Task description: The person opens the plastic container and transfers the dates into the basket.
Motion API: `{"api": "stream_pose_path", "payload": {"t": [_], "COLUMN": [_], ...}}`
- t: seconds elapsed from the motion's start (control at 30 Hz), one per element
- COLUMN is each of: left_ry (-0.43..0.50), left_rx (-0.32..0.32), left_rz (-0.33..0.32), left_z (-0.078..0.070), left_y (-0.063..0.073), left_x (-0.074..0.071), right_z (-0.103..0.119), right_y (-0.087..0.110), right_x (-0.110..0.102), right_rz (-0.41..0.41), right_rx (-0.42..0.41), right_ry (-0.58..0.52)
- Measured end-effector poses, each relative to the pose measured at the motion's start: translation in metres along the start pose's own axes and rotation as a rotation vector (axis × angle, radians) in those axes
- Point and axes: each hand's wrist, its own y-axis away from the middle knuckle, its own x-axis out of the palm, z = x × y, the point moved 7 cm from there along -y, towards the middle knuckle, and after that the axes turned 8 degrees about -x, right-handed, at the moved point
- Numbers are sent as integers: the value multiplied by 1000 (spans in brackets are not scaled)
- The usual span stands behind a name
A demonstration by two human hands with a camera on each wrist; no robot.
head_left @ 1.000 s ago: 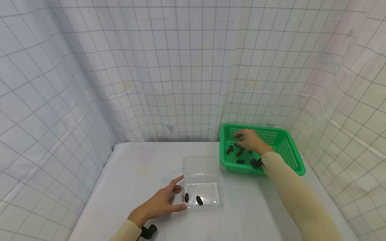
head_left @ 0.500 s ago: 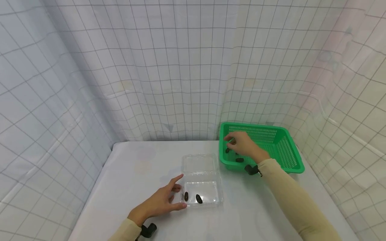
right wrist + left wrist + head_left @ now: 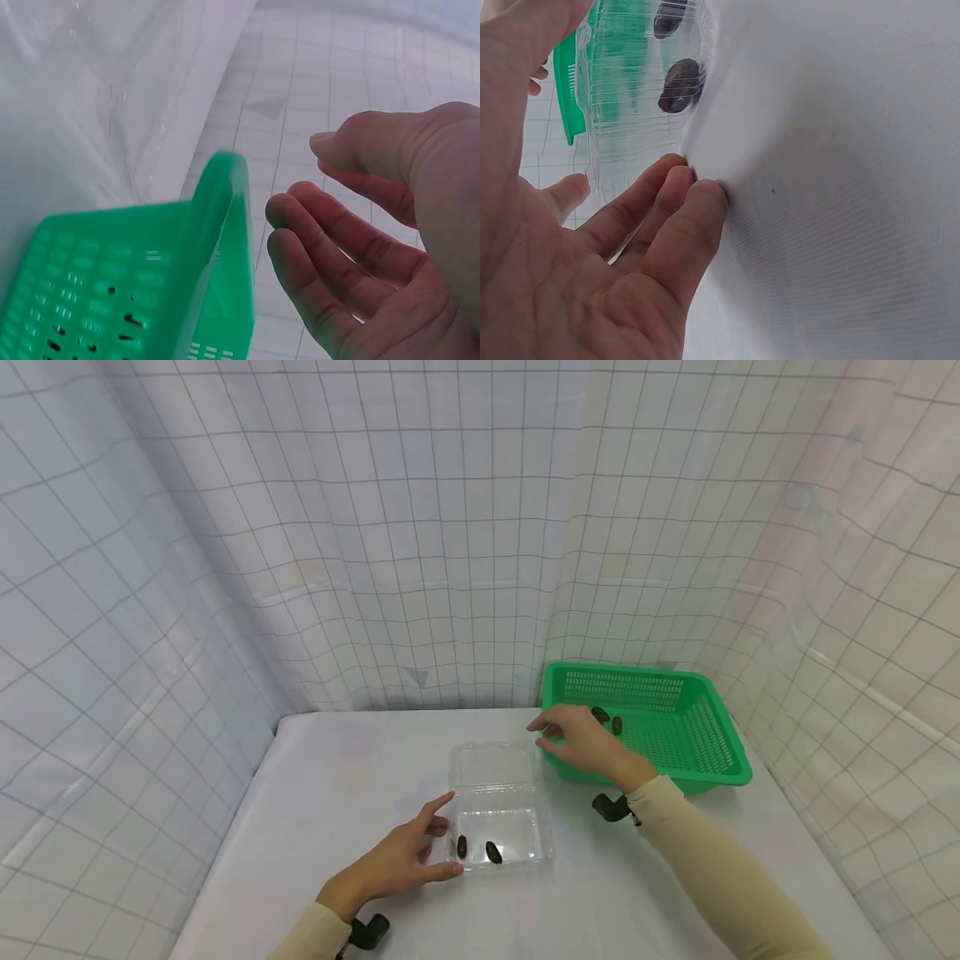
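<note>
A clear hinged plastic container (image 3: 517, 831) lies with its lid folded back on the white table. Inside, towards the front left, are two dark brown wrinkled ovals that look like dates (image 3: 493, 852). My left hand (image 3: 401, 866) rests at the container's left side, fingers spread and fingertips right at its edge; a date (image 3: 681, 86) shows through the plastic in the left wrist view. My right hand (image 3: 585, 745) hovers over the left rim of a green basket (image 3: 708, 735), thumb and forefinger close together. I cannot tell whether a date is between them.
More dates (image 3: 601, 715) lie in the basket, partly hidden by my right hand. White gridded cloth (image 3: 420, 568) hangs behind and on both sides of the table (image 3: 345, 777). The container's raised lid (image 3: 491, 766) lies close to the basket's left side.
My right hand has moved left and towards me, from inside the basket to over its left rim. My left hand and the container with two dates have stayed put.
</note>
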Motion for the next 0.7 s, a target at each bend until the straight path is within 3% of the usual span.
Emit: {"api": "stream_pose_path", "payload": {"t": [0.33,0.7], "left_ry": [-25,-52], "left_rx": [-8,1], "left_rz": [-12,-14], "left_z": [1,0], "left_y": [-1,-2], "left_x": [0,0], "right_z": [33,53], "right_y": [5,9], "right_x": [23,56], "right_rz": [42,187], "right_rx": [-121,-162], "right_ry": [3,-5]}}
